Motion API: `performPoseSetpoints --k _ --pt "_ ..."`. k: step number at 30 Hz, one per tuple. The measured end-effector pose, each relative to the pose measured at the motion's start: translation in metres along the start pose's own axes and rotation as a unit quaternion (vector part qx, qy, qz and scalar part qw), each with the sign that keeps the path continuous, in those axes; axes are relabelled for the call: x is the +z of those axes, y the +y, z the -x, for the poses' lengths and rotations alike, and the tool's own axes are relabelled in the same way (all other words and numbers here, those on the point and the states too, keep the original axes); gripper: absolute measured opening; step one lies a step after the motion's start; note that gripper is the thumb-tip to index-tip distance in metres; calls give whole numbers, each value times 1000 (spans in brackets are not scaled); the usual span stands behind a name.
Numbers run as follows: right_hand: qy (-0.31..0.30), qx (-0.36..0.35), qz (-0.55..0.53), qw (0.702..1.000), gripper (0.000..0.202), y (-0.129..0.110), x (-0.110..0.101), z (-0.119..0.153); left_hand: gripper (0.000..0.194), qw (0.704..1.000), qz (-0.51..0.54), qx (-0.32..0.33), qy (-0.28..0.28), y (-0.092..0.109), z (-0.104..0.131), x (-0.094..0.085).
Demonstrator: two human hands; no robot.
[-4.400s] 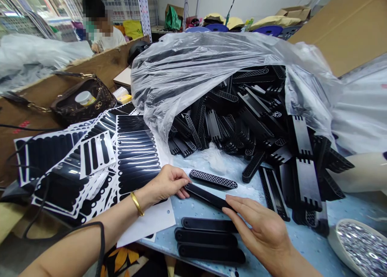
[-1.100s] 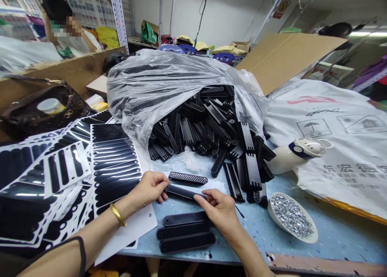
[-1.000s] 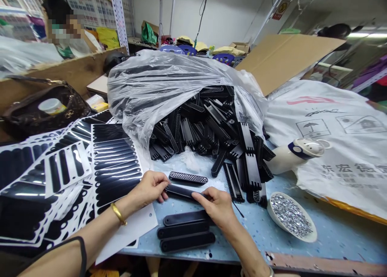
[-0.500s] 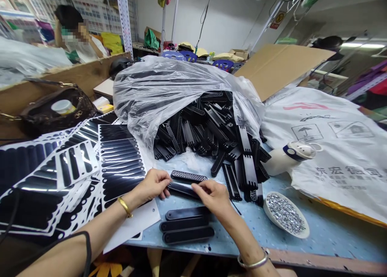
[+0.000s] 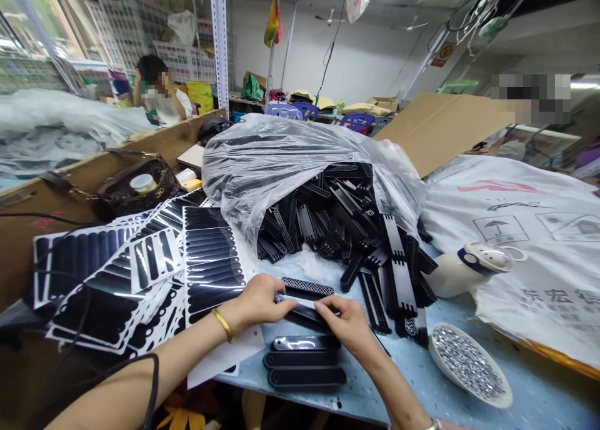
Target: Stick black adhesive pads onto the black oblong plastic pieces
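A long black plastic bar [image 5: 305, 316] with a glossy upper face lies between my hands above the blue tabletop. My left hand [image 5: 263, 302] grips its left end, thumb pressed on top. Fingers of my right hand [image 5: 344, 317] are closed on its right part, hiding that end. Just behind it rests a black bar with a lattice pattern [image 5: 307, 286]. In front, three more black bars lie side by side: a shiny one [image 5: 307, 343], a middle one [image 5: 302, 359] and a front one [image 5: 307, 377].
Printed sheets of black strip-shaped stickers [image 5: 213, 261] spread out at left. A clear plastic bag [image 5: 290, 142] spills black slotted pieces [image 5: 328, 217]. To the right are a white bottle [image 5: 462, 270], a bowl of small shiny metal bits [image 5: 469, 361] and a white sack [image 5: 506, 180]. A person [image 5: 164, 102] sits behind.
The camera view has shifted, so the scene sits further right and lower. My left thumb now presses over the bar's left end. The rearmost of the three front bars now shines.
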State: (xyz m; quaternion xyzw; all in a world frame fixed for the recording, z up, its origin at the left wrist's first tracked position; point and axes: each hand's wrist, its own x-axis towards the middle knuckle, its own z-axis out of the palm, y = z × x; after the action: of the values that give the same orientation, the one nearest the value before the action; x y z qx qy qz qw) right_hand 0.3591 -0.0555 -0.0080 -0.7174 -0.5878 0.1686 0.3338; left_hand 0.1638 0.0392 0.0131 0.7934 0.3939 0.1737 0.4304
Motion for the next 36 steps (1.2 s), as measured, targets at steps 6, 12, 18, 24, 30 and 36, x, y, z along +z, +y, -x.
performPoseSetpoints --k 6,12,18,24,30,36 --pt "-27 -40 -28 998 33 0 5 8 48 972 -224 59 -48 12 -10 24" --pt "-15 -35 -23 999 35 6 7 9 38 970 -241 33 13 -4 0 20" --pt "-7 -28 14 999 46 2 4 7 36 964 -255 36 72 -19 23 -6" --pt "9 -17 86 996 47 -19 16 -7 34 972 -220 45 72 -17 26 3" --pt "-19 -41 94 995 49 -10 -1 0 35 976 -203 51 55 -14 23 14" --pt "-13 53 2 998 40 44 -31 7 29 979 -189 51 51 -4 24 4"
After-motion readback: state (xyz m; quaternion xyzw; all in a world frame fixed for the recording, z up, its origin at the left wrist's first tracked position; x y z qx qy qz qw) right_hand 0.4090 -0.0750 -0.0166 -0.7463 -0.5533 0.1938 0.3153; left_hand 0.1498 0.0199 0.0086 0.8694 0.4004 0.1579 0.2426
